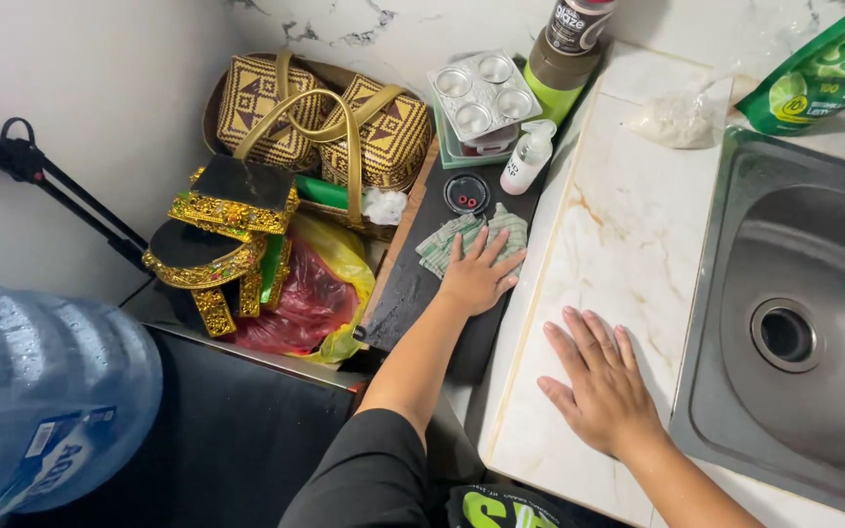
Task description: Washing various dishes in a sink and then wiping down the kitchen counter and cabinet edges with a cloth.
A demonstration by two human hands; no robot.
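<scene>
- The cloth (468, 242) is a thin, soft rag with green and white checks, crumpled on a dark slab (413, 288) that looks matte and a little wet.
- The counter (618, 244) is smooth pale stone with brown veins; the sink (814, 293) beside it is brushed steel with a round drain.
- Behind the cloth lie a small round lid (466, 194) with two red dots, a white spray bottle (527, 156) on its side, and a metal tray (484, 95) with round cups on a green box.
- A tall bottle (564, 49) with dark label stands at the wall; a crumpled plastic bag (675, 119) and a green pouch (819, 73) are farther right.
- To the left are two woven baskets (315, 122) with golden handles, black stands (222, 230) with gold ornament, and a red and yellow bag (315, 298).
- A big blue water jug (41, 391) fills the lower left corner; a black rod (61, 186) crosses the wall.
- The left hand (476, 279) lies palm down on the slab, fingers spread, fingertips pressing on the near edge of the cloth; the arm is stretched forward, with a black sleeve.
- The right hand (603, 386) rests flat on the counter, fingers close together, holding nothing, near the sink's edge.
</scene>
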